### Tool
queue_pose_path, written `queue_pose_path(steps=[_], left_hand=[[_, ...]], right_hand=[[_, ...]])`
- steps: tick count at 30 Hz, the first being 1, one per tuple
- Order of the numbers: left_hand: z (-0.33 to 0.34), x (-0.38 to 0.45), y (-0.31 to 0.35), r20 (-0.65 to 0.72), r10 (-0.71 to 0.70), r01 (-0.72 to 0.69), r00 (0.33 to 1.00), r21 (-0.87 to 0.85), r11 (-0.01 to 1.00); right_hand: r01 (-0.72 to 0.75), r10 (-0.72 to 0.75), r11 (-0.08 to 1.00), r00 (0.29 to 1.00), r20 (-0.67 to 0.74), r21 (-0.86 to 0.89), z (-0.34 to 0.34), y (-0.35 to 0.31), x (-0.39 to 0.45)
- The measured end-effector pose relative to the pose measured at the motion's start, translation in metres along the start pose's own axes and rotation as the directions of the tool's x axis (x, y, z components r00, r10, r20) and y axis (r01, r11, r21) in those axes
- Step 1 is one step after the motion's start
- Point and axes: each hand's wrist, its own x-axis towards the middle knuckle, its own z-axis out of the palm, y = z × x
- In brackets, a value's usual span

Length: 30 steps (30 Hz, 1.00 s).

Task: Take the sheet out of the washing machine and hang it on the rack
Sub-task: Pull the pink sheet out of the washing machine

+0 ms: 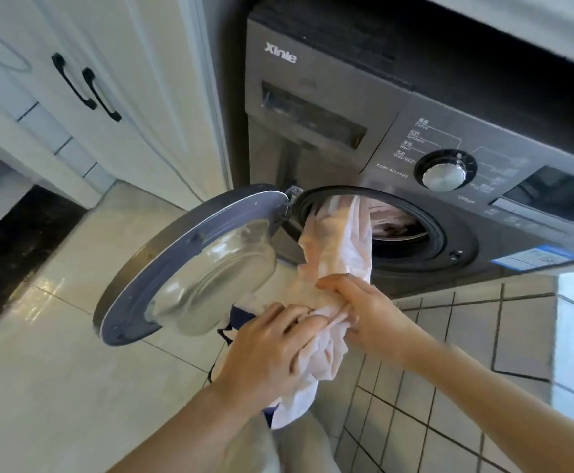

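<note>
Inside the washing machine [398, 138] drum I see more pale fabric; the sheet [340, 247] trails out past the rubber seal, bunched and soft. My left hand [265, 349] and right hand [364, 315] both grip it with curled fingers. Round glass door [190, 268] hangs wide.
</note>
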Motion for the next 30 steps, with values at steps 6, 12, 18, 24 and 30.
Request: queue_pose_path(steps=[6, 12, 18, 24, 30], left_hand=[[-0.066, -0.02, -0.012, 0.003, -0.065, 0.065, 0.998, -0.048, 0.997], [-0.09, -0.033, -0.011, -0.067, -0.021, 0.022, 0.998, 0.008, 1.0], [-0.093, -0.038, -0.004, -0.104, -0.046, 0.048, 0.994, 0.019, 0.999], [-0.082, -0.043, -0.014, -0.134, -0.139, 0.149, 0.981, 0.074, 0.986], [-0.073, -0.04, -0.03, -0.213, -0.143, 0.19, 0.966, 0.216, 0.958]], right_hand=[[0.111, -0.05, 0.796, 0.992, 0.118, -0.595, -0.03, -0.014, 0.02], [0.181, -0.025, 0.623, 0.977, 0.212, -0.761, -0.022, -0.001, 0.085], [0.27, 0.054, 0.646, 0.917, 0.396, -0.714, -0.004, 0.035, 0.126], [0.343, 0.06, 0.687, 0.852, 0.52, -0.641, -0.012, 0.058, 0.119], [0.101, 0.199, 0.823, 0.87, 0.45, -0.559, -0.043, 0.06, 0.091]])
